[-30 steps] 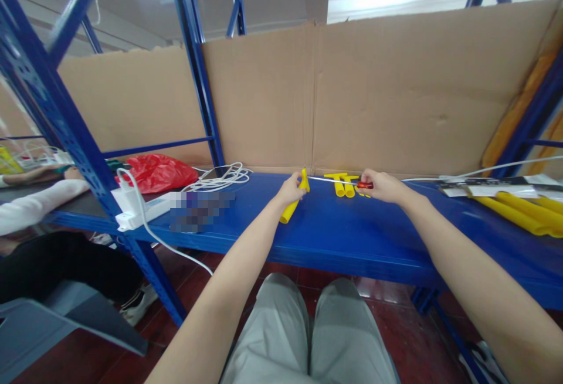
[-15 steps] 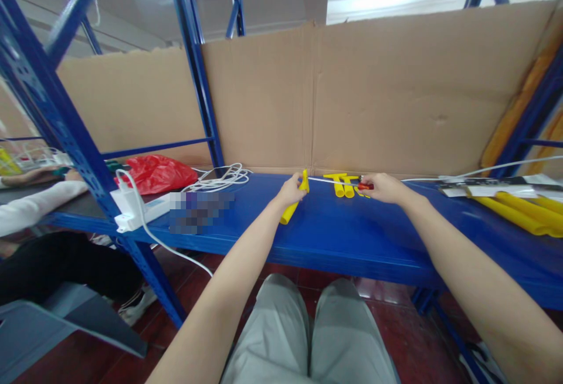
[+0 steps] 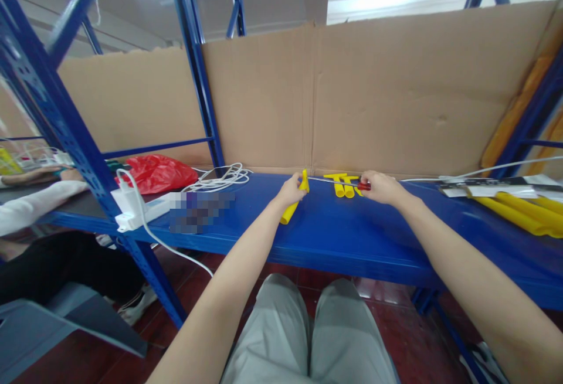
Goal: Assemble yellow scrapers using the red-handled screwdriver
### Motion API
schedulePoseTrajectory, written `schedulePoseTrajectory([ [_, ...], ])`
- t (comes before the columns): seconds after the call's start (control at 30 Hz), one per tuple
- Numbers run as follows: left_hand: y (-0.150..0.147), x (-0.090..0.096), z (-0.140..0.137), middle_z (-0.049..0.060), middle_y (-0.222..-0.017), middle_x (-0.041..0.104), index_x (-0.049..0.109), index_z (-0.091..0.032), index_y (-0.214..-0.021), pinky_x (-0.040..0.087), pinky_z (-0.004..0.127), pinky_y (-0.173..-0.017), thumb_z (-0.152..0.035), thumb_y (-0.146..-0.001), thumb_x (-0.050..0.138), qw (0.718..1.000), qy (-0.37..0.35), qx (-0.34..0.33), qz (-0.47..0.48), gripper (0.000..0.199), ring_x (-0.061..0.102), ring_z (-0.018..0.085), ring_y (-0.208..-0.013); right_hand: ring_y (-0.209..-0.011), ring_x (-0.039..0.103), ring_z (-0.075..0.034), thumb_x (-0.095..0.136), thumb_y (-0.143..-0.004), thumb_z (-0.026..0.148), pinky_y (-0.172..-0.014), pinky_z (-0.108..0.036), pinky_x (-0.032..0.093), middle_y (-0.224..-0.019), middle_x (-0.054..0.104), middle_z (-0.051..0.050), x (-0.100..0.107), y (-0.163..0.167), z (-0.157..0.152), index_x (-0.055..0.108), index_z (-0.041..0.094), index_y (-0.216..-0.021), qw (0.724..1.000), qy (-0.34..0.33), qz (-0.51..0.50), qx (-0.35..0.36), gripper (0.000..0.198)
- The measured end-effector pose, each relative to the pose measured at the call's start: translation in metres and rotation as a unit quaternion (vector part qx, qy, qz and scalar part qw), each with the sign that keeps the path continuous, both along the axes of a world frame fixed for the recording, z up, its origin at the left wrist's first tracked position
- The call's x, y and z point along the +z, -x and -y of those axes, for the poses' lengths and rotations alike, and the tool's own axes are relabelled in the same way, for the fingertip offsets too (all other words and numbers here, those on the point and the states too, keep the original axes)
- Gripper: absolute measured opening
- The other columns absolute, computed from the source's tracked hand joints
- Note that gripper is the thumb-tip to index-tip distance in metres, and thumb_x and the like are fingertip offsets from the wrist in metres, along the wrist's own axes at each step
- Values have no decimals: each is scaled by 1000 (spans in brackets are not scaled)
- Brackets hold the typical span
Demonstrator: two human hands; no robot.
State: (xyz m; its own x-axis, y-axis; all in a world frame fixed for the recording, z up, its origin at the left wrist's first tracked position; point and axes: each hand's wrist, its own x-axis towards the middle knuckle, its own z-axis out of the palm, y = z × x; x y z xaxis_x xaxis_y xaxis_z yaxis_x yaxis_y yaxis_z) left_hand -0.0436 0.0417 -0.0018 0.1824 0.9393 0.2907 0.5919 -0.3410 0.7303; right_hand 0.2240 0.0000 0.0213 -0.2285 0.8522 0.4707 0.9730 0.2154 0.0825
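My left hand [image 3: 291, 191] is closed around a yellow tube-shaped piece with a crosspiece at its top [image 3: 288, 214], held tilted over the blue shelf [image 3: 334, 234]. In my right hand [image 3: 379, 188] is a screwdriver [image 3: 364, 186], gripped by its red handle. Its long thin metal shaft points left, and the tip meets the upper part of the yellow piece by my left fingers. Behind the shaft lie a couple of similar yellow T-shaped pieces [image 3: 343, 187]. Further small yellow parts beside them are partly covered by my right hand.
At left are a white power strip [image 3: 145, 211], a red plastic bag [image 3: 158, 174] and a coiled white cable [image 3: 224, 177]. Yellow tubes [image 3: 519, 214] lie at right. A cardboard panel [image 3: 373, 97] backs the shelf. Another person's sleeve [image 3: 39, 208] shows at far left.
My right hand has turned slightly around the screwdriver handle and shifted a little left. The left hand and the yellow piece stay in the same place.
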Motion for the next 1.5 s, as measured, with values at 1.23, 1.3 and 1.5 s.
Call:
schedulePoseTrajectory([
  [1.23,0,-2,-5,12,-112,66,51,-14,-123,48,21,-59,-11,-79,63,1000,-11,-9,-22,46,66,13,-68,-55,56,-16,58,-72,30,-51,-26,33,-59,63,-3,0,3,-1,61,20,-63,989,134,-61,-31,14],
  [1.3,-1,-2,-3,12,-111,67,51,-14,-124,47,21,-58,-10,-79,62,1000,-11,-6,-26,46,65,13,-65,-60,58,-17,56,-73,30,-54,-26,34,-63,65,-3,2,0,-1,63,19,-64,986,152,-70,-4,16],
  [1.5,-2,1,0,13,-117,65,50,-14,-124,49,22,-60,-8,-80,62,1000,-4,-6,-25,45,66,13,-67,-61,58,-16,54,-73,26,-52,-25,33,-61,63,-2,3,-1,-1,63,19,-63,986,159,-57,-8,15],
])
